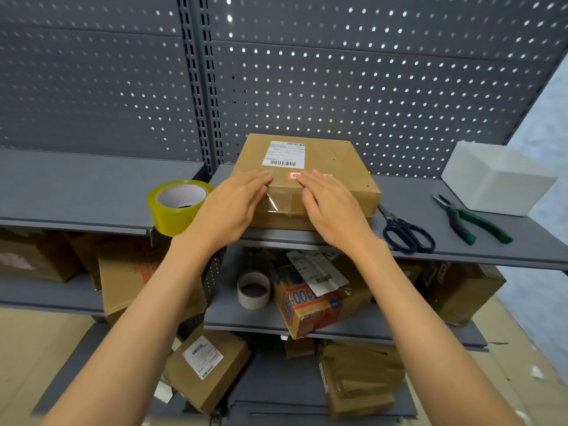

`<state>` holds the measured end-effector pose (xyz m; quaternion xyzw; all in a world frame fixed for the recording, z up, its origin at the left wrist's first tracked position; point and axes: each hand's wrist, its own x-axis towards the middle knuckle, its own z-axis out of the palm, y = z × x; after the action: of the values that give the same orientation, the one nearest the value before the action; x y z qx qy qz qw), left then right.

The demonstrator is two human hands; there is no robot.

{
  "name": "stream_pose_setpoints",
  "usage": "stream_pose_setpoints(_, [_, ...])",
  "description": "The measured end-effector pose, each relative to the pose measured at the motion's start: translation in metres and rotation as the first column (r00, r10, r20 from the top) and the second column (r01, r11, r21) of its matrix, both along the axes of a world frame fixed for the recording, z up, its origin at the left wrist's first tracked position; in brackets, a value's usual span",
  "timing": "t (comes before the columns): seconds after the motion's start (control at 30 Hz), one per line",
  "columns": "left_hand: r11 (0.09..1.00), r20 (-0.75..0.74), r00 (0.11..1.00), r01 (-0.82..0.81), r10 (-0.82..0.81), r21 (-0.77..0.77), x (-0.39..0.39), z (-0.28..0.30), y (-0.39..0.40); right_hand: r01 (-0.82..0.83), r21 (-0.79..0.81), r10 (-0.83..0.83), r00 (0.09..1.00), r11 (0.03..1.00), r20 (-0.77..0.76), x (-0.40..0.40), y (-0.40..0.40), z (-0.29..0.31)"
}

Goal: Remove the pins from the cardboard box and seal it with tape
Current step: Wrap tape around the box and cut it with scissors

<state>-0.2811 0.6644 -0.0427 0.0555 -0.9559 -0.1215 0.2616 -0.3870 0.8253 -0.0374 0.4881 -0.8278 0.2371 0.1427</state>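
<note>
Black scissors point(405, 230) beside green-handled pliers point(470, 219), a white foam box point(498, 179) behind (all on the grey shelf point(507, 241)).

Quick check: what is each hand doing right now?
Left hand: open, fingers flat on the cardboard box.
Right hand: open, fingers flat on the box.
</note>
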Motion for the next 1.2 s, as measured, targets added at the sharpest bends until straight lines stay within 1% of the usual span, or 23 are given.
stream_pose_setpoints(0.07, [0.998, -0.025, 0.999, -0.023, 0.024, 0.054, 0.001, 0.006, 0.001, -0.003, -0.013, 0.003, 0.999, 1.000, 0.044, 0.000, 0.003, 0.005])
stream_pose_setpoints(0.13, [0.996, -0.065, 0.997, -0.030, 0.035, 0.080, 0.000, 0.011, 0.003, -0.018, -0.067, 0.022, 0.998, 0.998, 0.062, 0.001, 0.000, 0.011])
stream_pose_setpoints(0.17, [0.997, -0.073, 0.997, -0.010, 0.016, 0.075, -0.002, 0.012, 0.003, -0.030, -0.099, 0.035, 0.998, 0.995, 0.053, 0.002, -0.005, 0.013])
stream_pose_setpoints(0.23, [0.997, -0.026, 0.998, 0.066, -0.065, 0.035, -0.007, 0.013, 0.003, -0.062, -0.130, 0.066, 0.997, 0.990, 0.026, 0.004, -0.016, 0.012])
stream_pose_setpoints(0.3, [0.989, 0.038, 0.990, 0.138, -0.136, -0.047, -0.012, 0.009, -0.001, -0.076, -0.114, 0.075, 0.997, 0.991, -0.020, 0.003, -0.027, 0.004])
stream_pose_setpoints(0.33, [0.986, 0.051, 0.988, 0.150, -0.146, -0.080, -0.014, 0.007, -0.003, -0.061, -0.102, 0.055, 0.997, 0.993, -0.056, 0.001, -0.031, -0.002])
stream_pose_setpoints(0.43, [0.980, 0.028, 0.988, 0.156, -0.154, -0.120, -0.017, 0.003, -0.009, 0.016, -0.146, -0.043, 0.983, 0.989, -0.178, -0.003, -0.035, -0.018])
stream_pose_setpoints(0.5, [0.977, 0.031, 0.985, 0.172, -0.170, -0.127, -0.019, 0.003, -0.014, 0.020, -0.168, -0.059, 0.971, 0.986, -0.231, -0.006, -0.036, -0.021])
stream_pose_setpoints(0.63, [0.967, 0.049, 0.980, 0.199, -0.194, -0.156, -0.018, 0.004, -0.017, -0.034, -0.091, 0.003, 0.949, 0.995, -0.314, -0.013, -0.032, -0.023])
stream_pose_setpoints(0.73, [0.964, 0.022, 0.978, 0.210, -0.209, -0.164, -0.018, 0.005, -0.019, -0.064, -0.045, 0.046, 0.944, 0.997, -0.327, -0.017, -0.028, -0.024])
stream_pose_setpoints(0.83, [0.968, 0.030, 0.976, 0.217, -0.215, -0.126, -0.019, 0.003, -0.023, -0.107, -0.015, 0.099, 0.957, 0.994, -0.273, -0.018, -0.024, -0.020])
stream_pose_setpoints(0.93, [0.974, 0.086, 0.976, 0.209, -0.201, -0.087, -0.018, 0.003, -0.026, -0.144, 0.051, 0.151, 0.972, 0.988, -0.181, -0.018, -0.019, -0.013])
stream_pose_setpoints(1.0, [0.976, 0.110, 0.971, 0.216, -0.212, -0.026, -0.017, 0.007, -0.026, -0.155, 0.082, 0.163, 0.981, 0.985, -0.107, -0.017, -0.018, -0.007])
stream_pose_setpoints(1.03, [0.978, 0.107, 0.972, 0.208, -0.210, 0.034, -0.017, 0.009, -0.026, -0.168, 0.061, 0.170, 0.984, 0.984, -0.042, -0.016, -0.018, -0.004])
stream_pose_setpoints(1.07, [0.976, 0.090, 0.976, 0.190, -0.200, 0.104, -0.016, 0.012, -0.024, -0.178, -0.008, 0.179, 0.983, 0.984, 0.039, -0.015, -0.018, 0.000])
stream_pose_setpoints(1.13, [0.964, 0.018, 0.988, 0.143, -0.151, 0.223, -0.016, 0.015, -0.021, -0.140, -0.198, 0.180, 0.963, 0.970, 0.200, -0.010, -0.018, 0.005])
stream_pose_setpoints(1.17, [0.957, -0.020, 0.991, 0.136, -0.135, 0.256, -0.016, 0.014, -0.019, -0.107, -0.257, 0.170, 0.957, 0.960, 0.234, -0.006, -0.019, 0.005])
stream_pose_setpoints(1.2, [0.954, -0.055, 0.989, 0.147, -0.137, 0.260, -0.016, 0.012, -0.015, -0.080, -0.289, 0.148, 0.964, 0.954, 0.221, -0.004, -0.022, 0.004])
